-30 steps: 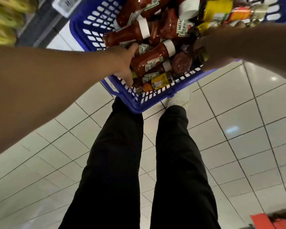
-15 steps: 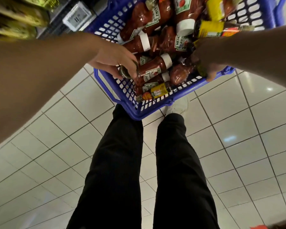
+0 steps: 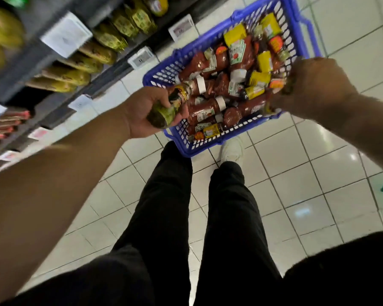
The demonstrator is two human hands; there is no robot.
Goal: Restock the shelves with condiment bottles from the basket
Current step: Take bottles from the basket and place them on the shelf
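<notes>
- The fingers [image 3: 164,104] of the left hand [image 3: 142,115] curl round a green-labelled bottle [image 3: 166,109], which lies across the palm, its cap end pointing toward the basket [image 3: 210,149].
- The shelves [image 3: 53,60] stand to the left of this hand, nearer to it than to the other one, so the bottle probably goes that way.
- The right hand [image 3: 314,85] grips something at the basket's right rim; what exactly it holds cannot be told.
- Ketchup bottles [image 3: 206,109] and yellow-labelled bottles [image 3: 259,79] lie heaped inside the basket.
- Yellow packets [image 3: 97,54] and price tags [image 3: 142,57] already occupy the shelves.
</notes>
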